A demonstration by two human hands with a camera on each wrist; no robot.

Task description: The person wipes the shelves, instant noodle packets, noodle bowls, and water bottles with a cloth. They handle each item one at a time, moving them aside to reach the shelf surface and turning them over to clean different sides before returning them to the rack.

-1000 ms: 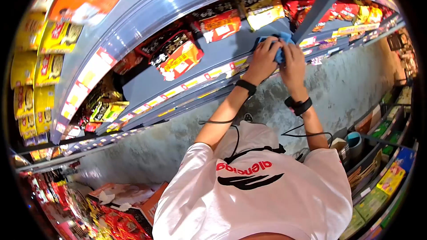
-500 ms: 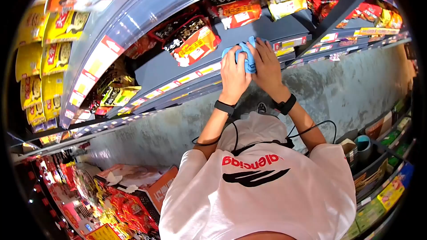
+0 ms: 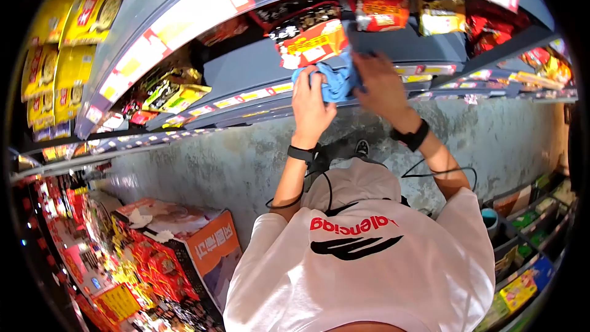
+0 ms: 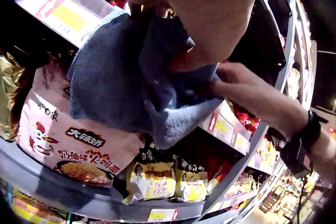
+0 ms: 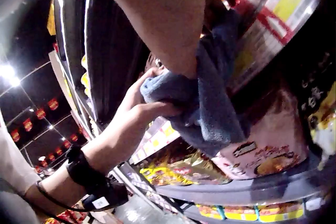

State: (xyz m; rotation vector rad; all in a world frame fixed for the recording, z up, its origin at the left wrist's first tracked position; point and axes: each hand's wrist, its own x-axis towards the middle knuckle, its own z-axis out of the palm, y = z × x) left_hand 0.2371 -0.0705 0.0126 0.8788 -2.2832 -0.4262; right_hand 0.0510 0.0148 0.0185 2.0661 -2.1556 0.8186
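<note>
A crumpled blue cloth [image 3: 337, 83] is bunched between my two hands at the front edge of a grey shelf [image 3: 246, 71]. My left hand [image 3: 312, 110] grips its left side, with thumb and fingers on the fabric in the right wrist view. At its right side, my right hand [image 3: 384, 92] is blurred in the head view; the left wrist view has its fingers pinching the cloth's edge. A black and orange noodle packet [image 3: 310, 40] lies just behind the cloth. Part of the cloth [image 4: 110, 71] hangs over a pink noodle packet [image 4: 79, 140] in the left wrist view.
More noodle packets [image 3: 381, 13] stand along the shelf, under a higher shelf edge with price labels [image 3: 203, 9]. Yellow packets [image 3: 92, 15] fill the left. Behind on the left is an orange carton [image 3: 215, 243]; low bins [image 3: 522, 240] line the right.
The hands and cloth have moved left along the shelf edge, from beside the upright to below the orange packet. My right hand has drawn a little apart from the left. The head view has shifted.
</note>
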